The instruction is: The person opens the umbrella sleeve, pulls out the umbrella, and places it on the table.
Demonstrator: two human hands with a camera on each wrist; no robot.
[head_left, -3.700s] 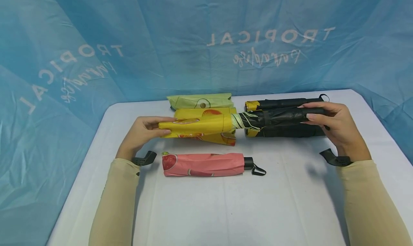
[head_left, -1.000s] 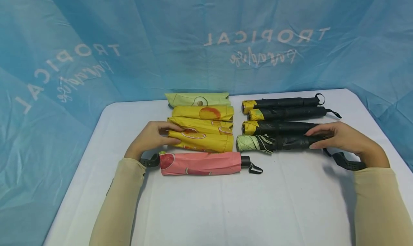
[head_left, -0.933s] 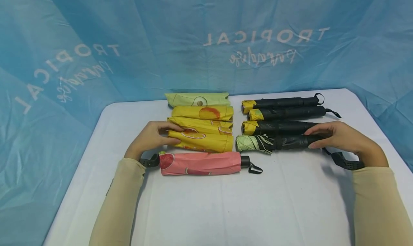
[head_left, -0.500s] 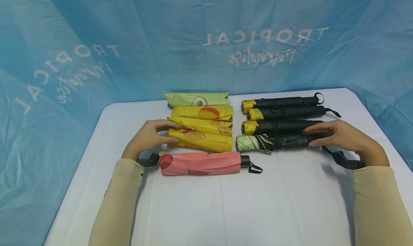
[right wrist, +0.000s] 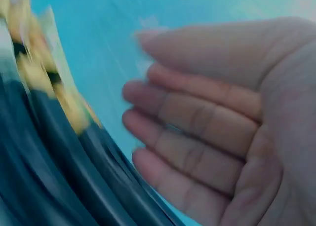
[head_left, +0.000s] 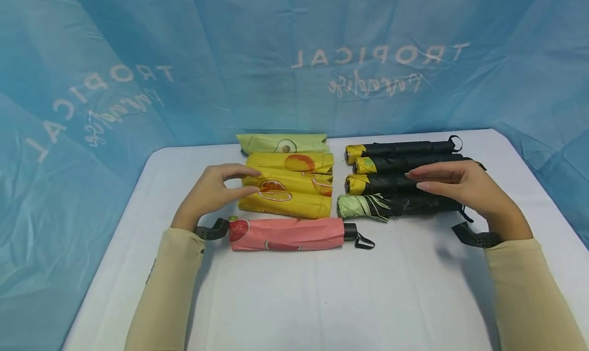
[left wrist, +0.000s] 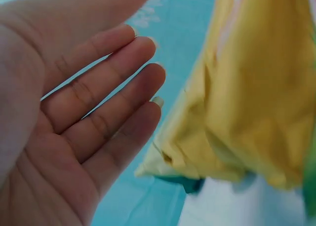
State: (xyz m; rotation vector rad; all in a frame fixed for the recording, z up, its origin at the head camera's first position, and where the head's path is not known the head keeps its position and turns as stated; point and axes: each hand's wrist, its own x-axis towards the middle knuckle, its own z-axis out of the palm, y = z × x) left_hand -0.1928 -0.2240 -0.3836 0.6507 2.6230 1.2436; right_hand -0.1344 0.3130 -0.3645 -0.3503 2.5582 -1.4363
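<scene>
My left hand (head_left: 212, 191) hovers at the left ends of the yellow umbrella covers, with thumb and fingers apart and nothing held. In the left wrist view its palm and fingers (left wrist: 98, 102) show bare beside the blurred yellow covers (left wrist: 261, 88). The nearest yellow cover (head_left: 303, 205) has citrus slices printed on it. Over the black folded umbrellas is my right hand (head_left: 469, 185), its fingers relaxed and gripping nothing. Below it lies the umbrella with a pale green end (head_left: 409, 206); the black umbrellas (right wrist: 64, 162) also appear in the right wrist view.
A pink umbrella (head_left: 294, 234) with black handle and strap lies in front of the covers. Behind are a mango-print cover (head_left: 271, 160) and a green avocado cover (head_left: 259, 143). Several black umbrellas line the right, including the rearmost (head_left: 405, 147). A blue curtain (head_left: 257, 44) hangs behind the white table (head_left: 322, 300).
The black umbrella with the pale green end, earlier pulled from its yellow cover, now lies in the right row, its cover on the left. Both hands have let go; the right moved left and up.
</scene>
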